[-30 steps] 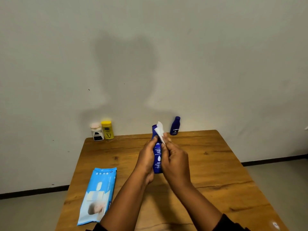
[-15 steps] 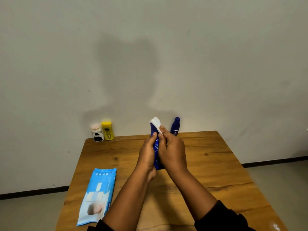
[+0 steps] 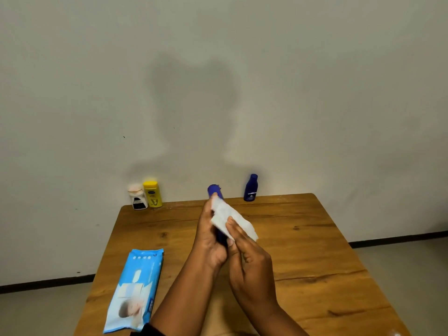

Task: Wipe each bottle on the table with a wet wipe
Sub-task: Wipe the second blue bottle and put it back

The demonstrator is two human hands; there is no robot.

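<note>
Above table (image 3: 315,238), left hand (image 3: 209,238) grip holding blue bottle (image 3: 214,190), right hand (image 3: 252,267) grip pinching wipe (image 3: 225,214), label hidden.

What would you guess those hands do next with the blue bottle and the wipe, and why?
Probably the right hand slides the wet wipe up over the top of the blue bottle, which the left hand grips. The wipe drapes across the bottle's body, but its cap end pokes out uncovered, so that part looks unwiped.
</note>
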